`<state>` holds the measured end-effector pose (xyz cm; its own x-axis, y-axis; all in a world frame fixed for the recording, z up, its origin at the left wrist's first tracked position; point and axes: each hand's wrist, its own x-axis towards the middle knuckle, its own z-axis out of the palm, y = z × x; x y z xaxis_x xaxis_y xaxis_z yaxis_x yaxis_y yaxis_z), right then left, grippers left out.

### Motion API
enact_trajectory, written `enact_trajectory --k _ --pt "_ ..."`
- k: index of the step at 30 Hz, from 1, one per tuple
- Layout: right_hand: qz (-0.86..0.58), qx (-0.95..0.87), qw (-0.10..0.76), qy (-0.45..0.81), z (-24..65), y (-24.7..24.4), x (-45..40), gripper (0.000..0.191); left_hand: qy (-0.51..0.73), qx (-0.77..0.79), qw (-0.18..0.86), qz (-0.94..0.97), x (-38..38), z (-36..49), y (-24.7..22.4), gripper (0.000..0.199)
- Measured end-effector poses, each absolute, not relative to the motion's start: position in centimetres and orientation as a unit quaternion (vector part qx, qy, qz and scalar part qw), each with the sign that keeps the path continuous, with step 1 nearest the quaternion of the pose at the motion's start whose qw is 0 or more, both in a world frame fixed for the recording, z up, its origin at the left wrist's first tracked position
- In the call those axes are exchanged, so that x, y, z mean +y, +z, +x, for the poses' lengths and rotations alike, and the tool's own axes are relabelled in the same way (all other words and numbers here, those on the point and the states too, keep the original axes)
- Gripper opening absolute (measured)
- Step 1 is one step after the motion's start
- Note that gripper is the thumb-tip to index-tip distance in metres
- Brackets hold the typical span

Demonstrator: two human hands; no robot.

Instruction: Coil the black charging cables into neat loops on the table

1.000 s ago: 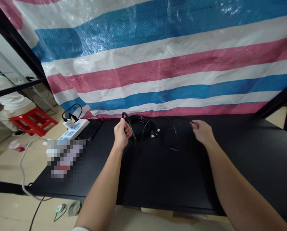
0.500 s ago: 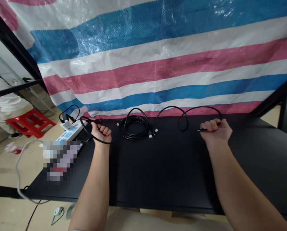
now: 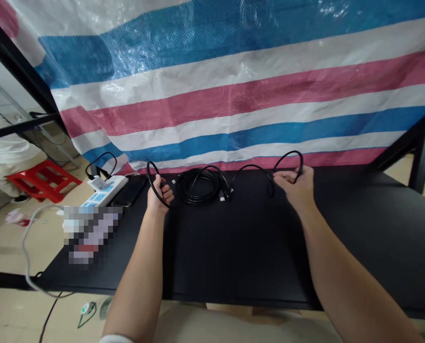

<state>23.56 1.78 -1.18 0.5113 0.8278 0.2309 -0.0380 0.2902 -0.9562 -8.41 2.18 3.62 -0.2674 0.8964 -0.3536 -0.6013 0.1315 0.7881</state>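
Note:
A coiled black cable (image 3: 198, 186) lies at the back middle of the black table, with light-coloured plugs at its sides. To its left, my left hand (image 3: 160, 194) is closed around a loop of black cable that arches above the thumb. On the right, my right hand (image 3: 298, 183) grips another stretch of black cable, which rises in a loop over the fingers. From there a wavy length (image 3: 251, 166) runs back to the coil. The cable end near my right hand cannot be made out.
A white power strip (image 3: 107, 189) with a plugged-in adapter and a dark phone (image 3: 129, 191) are at the table's left. Striped sheeting (image 3: 226, 100) hangs behind. Beyond the left edge, a person in white sits on a red stool (image 3: 44, 181).
Both hands have moved inward, my right hand leftward and my left hand slightly rightward. The cable loops beside them have changed shape, and the dark phone shows more fully.

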Motion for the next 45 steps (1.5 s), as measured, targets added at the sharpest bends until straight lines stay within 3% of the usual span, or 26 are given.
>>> enact_trajectory --k 3,7,15,23,25,30,33,36,40,45 --pt "-0.529 -0.468 0.648 0.283 23.1 -1.8 1.7 0.073 0.637 0.475 0.588 0.15 2.1 -8.3 3.7 0.037" --pt "-0.576 -0.484 0.587 0.299 23.0 -1.6 1.5 0.059 0.651 0.477 0.574 0.136 2.1 -8.4 3.7 0.037" --pt "-0.578 -0.296 0.672 0.355 23.3 0.1 1.8 0.04 0.676 0.489 0.533 0.143 2.1 -8.3 3.6 0.039" --pt "-0.448 -0.373 0.688 0.432 21.4 -0.5 1.9 0.039 0.619 0.485 0.554 0.272 2.0 -5.8 2.6 0.035" --pt "-0.442 -0.404 0.672 0.435 20.8 -0.9 1.9 0.046 0.62 0.474 0.553 0.292 1.9 -5.2 2.3 0.035" --pt "-0.505 -0.494 0.642 0.296 19.0 -2.0 1.5 0.07 0.601 0.451 0.579 0.317 1.7 -4.2 1.8 0.038" --pt "-0.578 -0.472 0.64 0.182 18.5 -2.0 1.3 0.059 0.587 0.446 0.593 0.324 1.7 -4.2 1.8 0.037" --pt "-0.596 -0.403 0.678 0.15 19.1 -1.5 1.6 0.048 0.592 0.45 0.583 0.325 1.8 -4.6 1.8 0.037" --pt "-0.545 -0.326 0.733 0.246 20.2 -0.8 2.0 0.045 0.601 0.493 0.522 0.351 2.0 -5.1 1.6 0.035" --pt "-0.466 -0.36 0.694 0.414 19.8 -0.1 1.4 0.049 0.568 0.547 0.442 0.429 1.8 -4.7 1.1 0.034"
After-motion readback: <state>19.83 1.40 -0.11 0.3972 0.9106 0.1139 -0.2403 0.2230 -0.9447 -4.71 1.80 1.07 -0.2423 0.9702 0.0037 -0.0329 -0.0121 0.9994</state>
